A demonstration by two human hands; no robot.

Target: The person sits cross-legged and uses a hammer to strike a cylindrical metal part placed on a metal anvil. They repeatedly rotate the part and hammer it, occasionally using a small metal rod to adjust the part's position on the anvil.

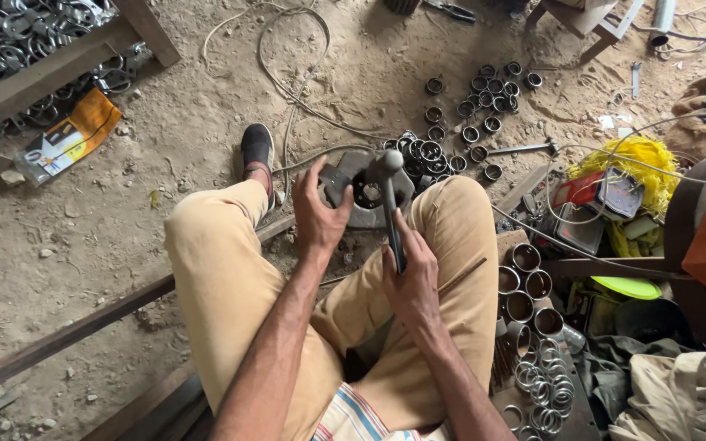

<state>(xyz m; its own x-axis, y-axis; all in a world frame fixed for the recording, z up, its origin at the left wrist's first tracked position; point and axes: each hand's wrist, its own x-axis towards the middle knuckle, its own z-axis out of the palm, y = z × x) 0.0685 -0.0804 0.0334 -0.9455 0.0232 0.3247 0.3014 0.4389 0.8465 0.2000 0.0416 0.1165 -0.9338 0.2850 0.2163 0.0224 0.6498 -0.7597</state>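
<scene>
Two hands share the work: left hand [318, 214] fingers pinching the small metal piece [335, 184] on the round steel block [367, 189], right hand [413, 278] fingers wrapped around the hammer [389, 204], so strike squarely, clear of fingertips.

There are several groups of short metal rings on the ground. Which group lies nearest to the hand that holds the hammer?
The rings by the right knee, close beside the right hand gripping the hammer. The far group lies beyond the feet.

Tan trousers [230, 278] — black shoe [256, 147]
</scene>
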